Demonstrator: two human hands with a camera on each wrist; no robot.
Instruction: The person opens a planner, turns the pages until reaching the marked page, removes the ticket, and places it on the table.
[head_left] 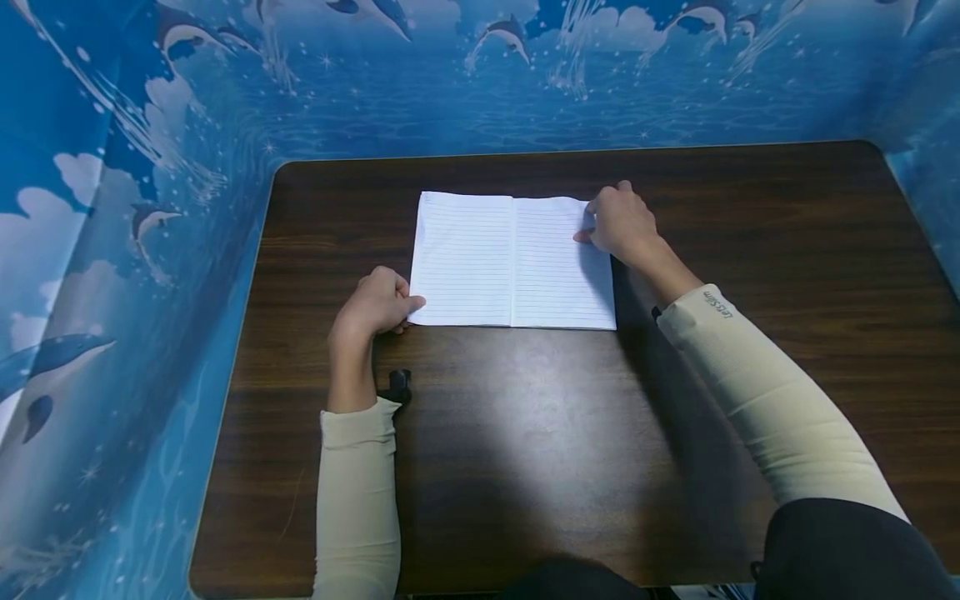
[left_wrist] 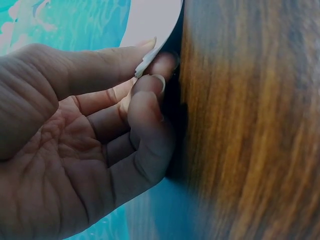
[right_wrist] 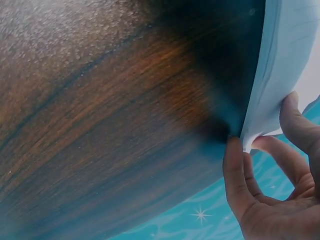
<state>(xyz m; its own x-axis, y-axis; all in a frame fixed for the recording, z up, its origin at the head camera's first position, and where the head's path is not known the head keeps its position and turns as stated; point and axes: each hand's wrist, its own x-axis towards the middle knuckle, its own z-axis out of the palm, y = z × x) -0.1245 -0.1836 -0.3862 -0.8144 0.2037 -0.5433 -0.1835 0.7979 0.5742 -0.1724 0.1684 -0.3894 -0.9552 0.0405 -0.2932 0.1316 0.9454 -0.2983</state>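
Note:
An open notebook (head_left: 468, 258) with lined, unwritten pages lies on the dark wooden table, its centre fold running toward me. At its near left corner, my left hand (head_left: 371, 304) pinches the edge, the thumb on top of the page and the fingertips beneath. The left wrist view shows the pinched white corner (left_wrist: 145, 62), slightly curled and lifted off the wood. My right hand (head_left: 624, 223) holds the far right corner. In the right wrist view its thumb (right_wrist: 295, 120) presses on the page while other fingers meet the stacked page edges (right_wrist: 257, 95).
The brown wood-grain table (head_left: 525, 467) has rounded corners and reflects a bright glare in front of the notebook. Blue curtains with dolphins (head_left: 450, 108) surround its back and sides. Pale sleeves (head_left: 358, 500) cover both forearms, and a black wrist mount (head_left: 397, 386) sticks out beside the left wrist.

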